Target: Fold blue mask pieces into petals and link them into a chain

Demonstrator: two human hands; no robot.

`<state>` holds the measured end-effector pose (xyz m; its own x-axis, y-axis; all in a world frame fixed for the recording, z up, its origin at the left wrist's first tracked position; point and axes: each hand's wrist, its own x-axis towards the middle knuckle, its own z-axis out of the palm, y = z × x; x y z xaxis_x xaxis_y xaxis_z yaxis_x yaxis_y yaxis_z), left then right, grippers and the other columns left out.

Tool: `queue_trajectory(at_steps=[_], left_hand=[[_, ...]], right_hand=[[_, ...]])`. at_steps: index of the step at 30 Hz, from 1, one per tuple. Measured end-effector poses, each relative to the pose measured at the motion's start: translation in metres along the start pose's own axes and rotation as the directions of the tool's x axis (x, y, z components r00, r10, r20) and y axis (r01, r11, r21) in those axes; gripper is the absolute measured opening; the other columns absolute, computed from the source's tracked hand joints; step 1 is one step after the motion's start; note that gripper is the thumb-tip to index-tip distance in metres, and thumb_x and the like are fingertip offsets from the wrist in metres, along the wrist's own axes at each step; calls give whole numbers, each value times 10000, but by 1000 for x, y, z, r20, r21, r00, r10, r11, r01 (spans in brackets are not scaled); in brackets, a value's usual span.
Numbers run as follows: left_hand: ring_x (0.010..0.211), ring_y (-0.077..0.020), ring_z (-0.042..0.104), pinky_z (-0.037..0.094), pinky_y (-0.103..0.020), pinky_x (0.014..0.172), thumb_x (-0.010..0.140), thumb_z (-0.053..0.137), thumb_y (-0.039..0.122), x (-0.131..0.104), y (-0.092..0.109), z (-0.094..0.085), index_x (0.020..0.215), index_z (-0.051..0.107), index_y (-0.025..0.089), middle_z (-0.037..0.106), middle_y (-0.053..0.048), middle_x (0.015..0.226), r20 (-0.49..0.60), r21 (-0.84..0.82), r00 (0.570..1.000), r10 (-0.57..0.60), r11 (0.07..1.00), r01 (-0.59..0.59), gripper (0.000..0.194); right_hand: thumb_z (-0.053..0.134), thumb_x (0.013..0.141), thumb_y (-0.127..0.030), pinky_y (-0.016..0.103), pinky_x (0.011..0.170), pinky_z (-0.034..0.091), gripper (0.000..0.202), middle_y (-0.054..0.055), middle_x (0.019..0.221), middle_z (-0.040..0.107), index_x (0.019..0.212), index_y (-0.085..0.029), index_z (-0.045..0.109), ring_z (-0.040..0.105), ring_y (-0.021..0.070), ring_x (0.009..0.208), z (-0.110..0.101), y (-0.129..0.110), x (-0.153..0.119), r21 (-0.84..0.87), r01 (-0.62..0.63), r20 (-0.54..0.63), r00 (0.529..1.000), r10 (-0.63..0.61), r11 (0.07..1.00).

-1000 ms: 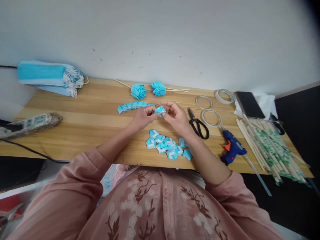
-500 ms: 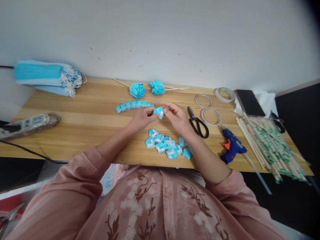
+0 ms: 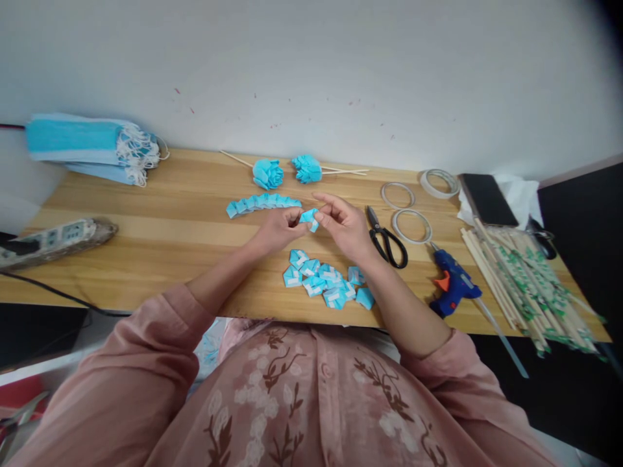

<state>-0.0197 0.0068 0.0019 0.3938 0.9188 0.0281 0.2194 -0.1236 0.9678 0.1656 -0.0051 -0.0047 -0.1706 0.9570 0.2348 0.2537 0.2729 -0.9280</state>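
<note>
Between my two hands is a small folded blue piece with a white patch. My left hand pinches its left side, and the fingertips of my right hand close on its right side. Just behind my left hand lies a curved row of overlapping blue folded pieces. Nearer my body, a loose group of folded blue pieces with white strips spreads over the wooden table; my right forearm passes beside it. Two blue flowers on thin sticks lie farther back.
Right of my hands are black-handled scissors, tape rolls, a blue glue gun, wrapped sticks and a phone. At the left are stacked blue masks and a power strip with a cable.
The fingers of my right hand have shifted very slightly around the folded piece. Both hands stay at nearly the same spot, and the view has moved a little.
</note>
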Motion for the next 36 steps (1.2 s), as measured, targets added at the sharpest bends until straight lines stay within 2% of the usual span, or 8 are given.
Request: queue_trajectory(at_steps=[3, 8, 11, 17, 21, 27, 31, 36], left_hand=[[574, -92, 317, 240, -241, 549, 756, 642, 322, 0, 0, 0, 606, 415, 198, 349, 54, 595, -27, 5, 1000, -1, 1000, 1, 299], [584, -103, 338, 250, -245, 549, 779, 656, 412, -1, -1, -1, 647, 471, 200, 392, 45, 595, -71, -27, 997, -4, 1000, 2, 311], [563, -96, 335, 261, -246, 544, 812, 632, 430, -2, 1, -1, 658, 498, 192, 403, 48, 580, -66, -35, 998, 1, 999, -3, 314], [629, -105, 431, 350, -246, 602, 834, 599, 373, 1, 2, -1, 786, 615, 173, 539, 25, 683, -128, -70, 990, 60, 995, -70, 207], [652, -109, 467, 380, -247, 635, 815, 644, 373, 1, 2, -1, 762, 608, 174, 549, 26, 684, -133, -90, 990, 47, 994, -60, 209], [645, -108, 474, 385, -245, 633, 815, 667, 356, 0, 1, 0, 715, 602, 172, 570, 25, 670, -104, -87, 994, 38, 995, -47, 219], [616, -101, 453, 373, -245, 612, 826, 672, 357, 1, 1, -1, 713, 593, 172, 537, 36, 647, -147, -126, 989, 24, 991, -43, 231], [589, -98, 430, 360, -246, 593, 850, 652, 379, 1, 3, -1, 721, 599, 176, 502, 44, 614, -147, -139, 988, 42, 988, -63, 247]], right_hand=[[619, 919, -554, 310, 720, 504, 487, 3, 836, 661, 1278, -230, 674, 594, 158, 740, -1, 2, 1, 7, 3, -30, 1000, -2, 1000], [683, 864, -527, 352, 835, 539, 535, 24, 943, 685, 1317, -246, 632, 646, 193, 880, 1, 6, 3, 115, -8, 62, 998, 1, 993], [684, 855, -464, 345, 811, 539, 527, 18, 919, 666, 1330, -247, 618, 630, 183, 845, 2, 7, 4, 97, -9, 42, 999, 4, 995], [661, 856, -392, 320, 768, 511, 472, 11, 883, 631, 1293, -214, 646, 591, 159, 789, 1, 6, 3, 15, 0, 26, 1000, -1, 1000], [672, 857, -403, 312, 768, 509, 451, 4, 866, 639, 1265, -213, 671, 594, 155, 791, 2, 5, 2, -4, 18, 23, 1000, -18, 1000], [619, 911, -473, 302, 656, 485, 403, 13, 822, 667, 1209, -224, 723, 547, 150, 679, 0, 1, 0, -49, 9, -5, 1000, -9, 999], [627, 911, -491, 323, 720, 512, 429, 22, 881, 686, 1250, -240, 702, 594, 172, 758, 1, 1, 0, -12, 5, -4, 1000, -5, 1000], [697, 845, -396, 324, 785, 515, 459, 6, 883, 654, 1274, -237, 660, 610, 163, 808, 4, 5, 2, 39, 24, 29, 999, -25, 999]])
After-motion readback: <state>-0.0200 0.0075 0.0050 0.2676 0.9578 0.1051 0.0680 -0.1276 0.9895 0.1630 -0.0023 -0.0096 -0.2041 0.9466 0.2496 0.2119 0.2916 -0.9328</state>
